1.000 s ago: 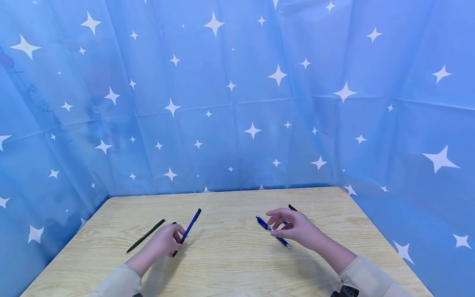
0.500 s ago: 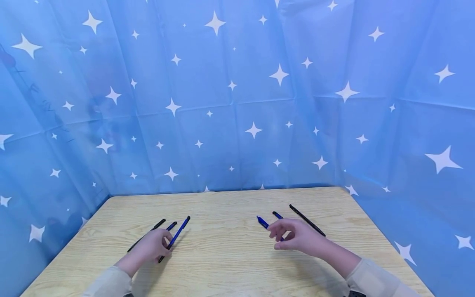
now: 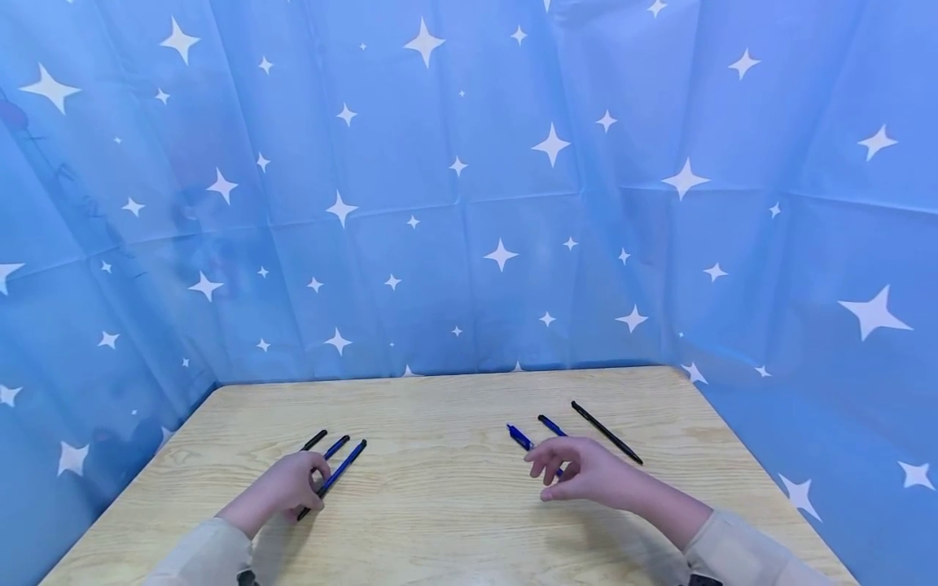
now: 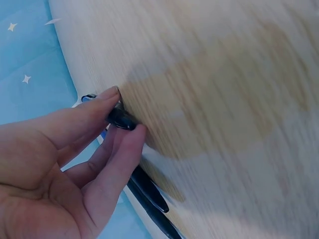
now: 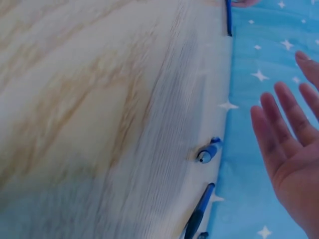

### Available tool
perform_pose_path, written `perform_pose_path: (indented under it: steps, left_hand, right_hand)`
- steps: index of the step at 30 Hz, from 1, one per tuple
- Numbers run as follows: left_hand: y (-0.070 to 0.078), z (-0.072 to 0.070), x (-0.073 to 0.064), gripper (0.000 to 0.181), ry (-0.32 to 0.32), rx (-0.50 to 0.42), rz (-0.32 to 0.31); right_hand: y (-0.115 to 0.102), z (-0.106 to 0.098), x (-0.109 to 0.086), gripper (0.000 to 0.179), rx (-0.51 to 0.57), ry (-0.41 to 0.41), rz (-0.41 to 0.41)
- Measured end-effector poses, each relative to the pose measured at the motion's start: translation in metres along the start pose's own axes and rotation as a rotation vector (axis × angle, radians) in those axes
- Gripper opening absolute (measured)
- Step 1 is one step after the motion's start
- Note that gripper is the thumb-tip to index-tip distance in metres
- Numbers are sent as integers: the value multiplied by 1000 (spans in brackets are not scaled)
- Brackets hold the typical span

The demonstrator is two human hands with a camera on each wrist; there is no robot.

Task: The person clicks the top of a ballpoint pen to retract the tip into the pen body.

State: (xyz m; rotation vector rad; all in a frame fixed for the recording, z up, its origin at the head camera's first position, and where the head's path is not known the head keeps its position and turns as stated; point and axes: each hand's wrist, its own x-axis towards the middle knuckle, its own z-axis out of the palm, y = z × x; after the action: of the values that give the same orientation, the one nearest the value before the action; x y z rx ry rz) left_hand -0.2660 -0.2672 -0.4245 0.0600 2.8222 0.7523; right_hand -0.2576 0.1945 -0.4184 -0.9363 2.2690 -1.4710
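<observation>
My left hand (image 3: 287, 486) pinches a blue pen with black ends (image 3: 348, 462) between thumb and fingers, low over the table's left side. In the left wrist view the held pen's black end (image 4: 121, 118) shows between the fingertips. Just left of it lie another blue pen (image 3: 337, 446) and a black pen (image 3: 315, 440), both partly hidden by the hand. My right hand (image 3: 589, 474) hovers with relaxed fingers, holding nothing, in front of a blue click pen (image 3: 519, 438) and a blue pen with a black end (image 3: 550, 424). A black pen (image 3: 608, 434) lies beyond it.
The wooden table (image 3: 440, 505) has a rounded far edge. A blue curtain with white stars (image 3: 469, 203) hangs behind it and along both sides.
My left hand has carried its blue pen left and lowered it beside the other two pens. My right hand has drawn slightly right and nearer, away from the blue click pen.
</observation>
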Motion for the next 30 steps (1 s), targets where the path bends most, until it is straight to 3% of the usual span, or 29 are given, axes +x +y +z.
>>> perform_pose_path:
  steps: [8, 15, 21, 30]
  left_hand:
    - [-1, -5, -3, 35, 3, 35, 10]
    - [-6, -28, 1, 34, 38, 107, 60]
    - [-18, -44, 7, 31, 42, 145, 66]
    - [-34, -52, 18, 33, 16, 224, 93]
  right_hand:
    - [-2, 0, 4, 40, -32, -13, 12]
    - [-1, -1, 16, 40, -58, 21, -2]
    - [0, 3, 27, 39, -63, 26, 5]
    - [-1, 6, 33, 39, -13, -7, -22]
